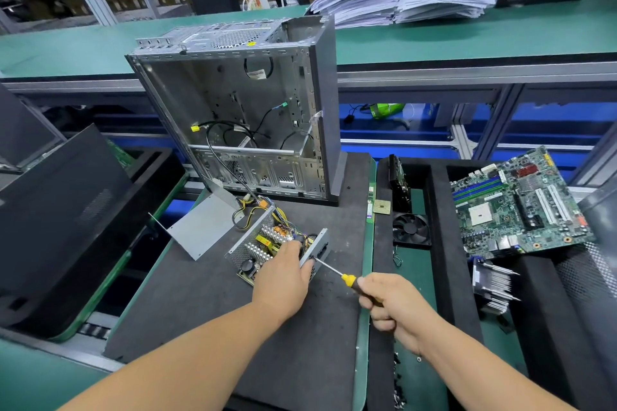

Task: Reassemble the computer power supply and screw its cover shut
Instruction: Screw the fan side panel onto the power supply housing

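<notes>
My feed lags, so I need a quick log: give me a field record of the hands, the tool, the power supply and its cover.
left hand: grips the near end of the power supply
right hand: holds the screwdriver
screwdriver tip: at the supply's side panel
power supply: open, circuit board exposed, on the black mat
cover: off, lying left of the supply
PC case: upright behind, side open
</notes>
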